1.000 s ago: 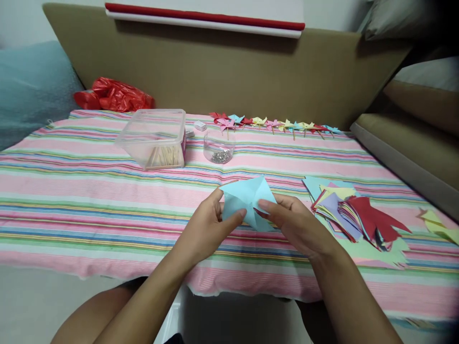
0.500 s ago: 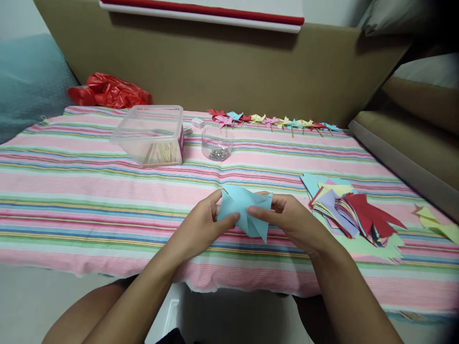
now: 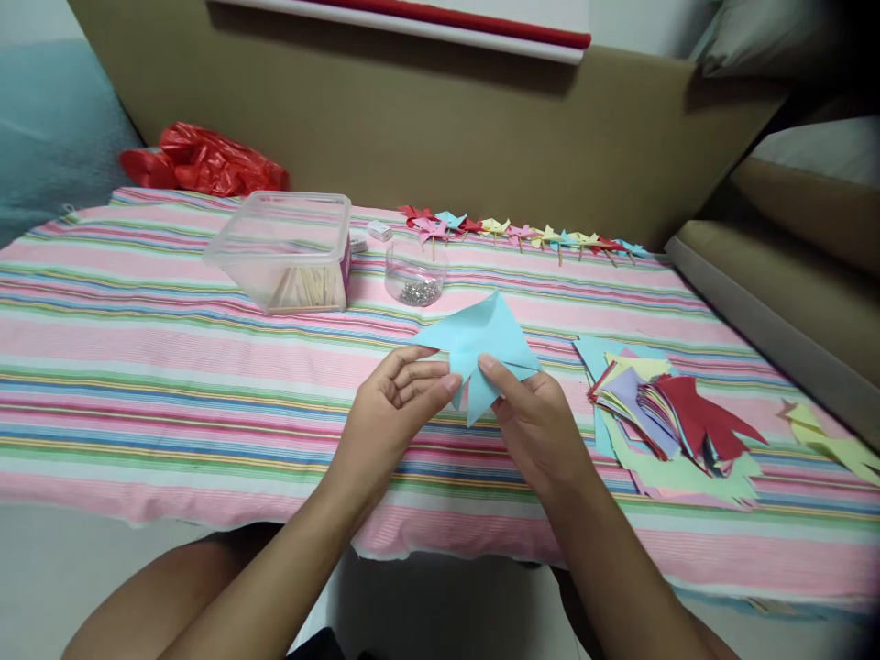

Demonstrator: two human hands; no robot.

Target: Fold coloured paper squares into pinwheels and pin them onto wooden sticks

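A light blue paper piece (image 3: pixel 474 330), with slits cut in from its corners, is held up over the front middle of the striped cloth. My left hand (image 3: pixel 402 394) pinches its lower left part between thumb and fingers. On the lower right, my right hand (image 3: pixel 533 412) grips it with the thumb on top near the centre; the fingers underneath are mostly hidden. Beyond the paper stands a clear round tub (image 3: pixel 416 275) with small shiny metal pieces at its bottom. To my right lies a pile of cut coloured paper (image 3: pixel 660 412).
A clear plastic box (image 3: pixel 275 238) holding thin wooden sticks stands back left, near a red plastic bag (image 3: pixel 213 160). Small paper pinwheels on sticks (image 3: pixel 519 234) line the back edge. Yellow paper scraps (image 3: pixel 825 440) lie far right. Cushions (image 3: pixel 776 293) border the right side.
The blue paper has been turned in my hands, so one corner now points away from me. My right hand has shifted left and lower on it.
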